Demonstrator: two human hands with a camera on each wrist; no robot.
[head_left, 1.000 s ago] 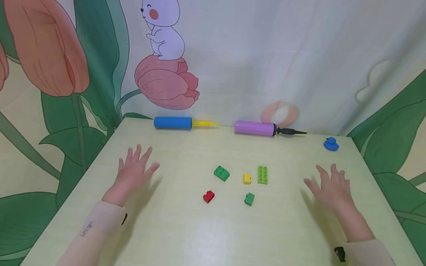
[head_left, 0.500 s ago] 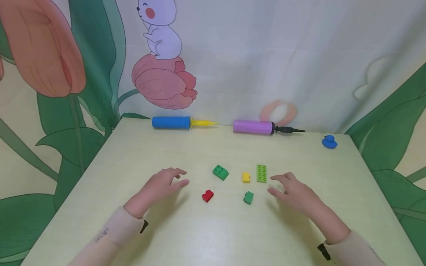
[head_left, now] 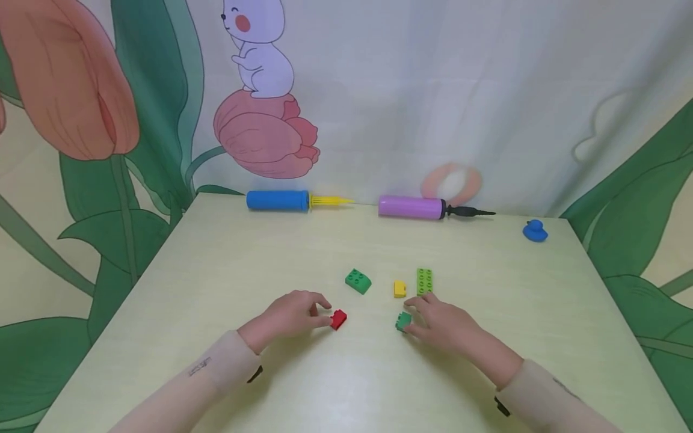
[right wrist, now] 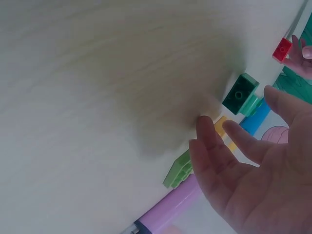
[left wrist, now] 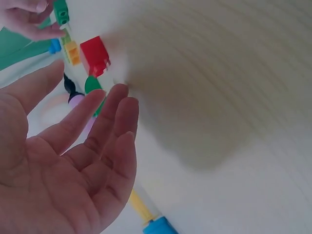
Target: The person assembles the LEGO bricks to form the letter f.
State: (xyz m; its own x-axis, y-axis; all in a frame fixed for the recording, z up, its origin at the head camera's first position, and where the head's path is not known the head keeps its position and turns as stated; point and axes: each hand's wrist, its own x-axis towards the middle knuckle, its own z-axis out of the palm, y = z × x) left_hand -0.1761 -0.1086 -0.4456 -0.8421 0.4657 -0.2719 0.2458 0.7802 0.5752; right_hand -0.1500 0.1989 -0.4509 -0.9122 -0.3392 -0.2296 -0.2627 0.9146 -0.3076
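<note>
On a pale wood-grain worktop [head_left: 335,385], a small red plastic brick [head_left: 338,319] and a small green plastic brick [head_left: 403,321] are lying sideways, studs and hollow undersides showing. The left hand [head_left: 289,314] and right hand [head_left: 446,326] are respectively hovering beside them, fingers parted.

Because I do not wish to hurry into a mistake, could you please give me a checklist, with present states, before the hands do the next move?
1. Left hand close to the red toy brick: ok.
2. Red toy brick gripped: not ok, left hand open.
3. Small green toy brick gripped: not ok, right hand open beside it.
4. Right hand clear of the lime-green toy brick: cannot tell, they overlap in the head view.
5. Blue balloon pump and purple balloon pump out of the way: ok, both by the table's far edge.
</note>
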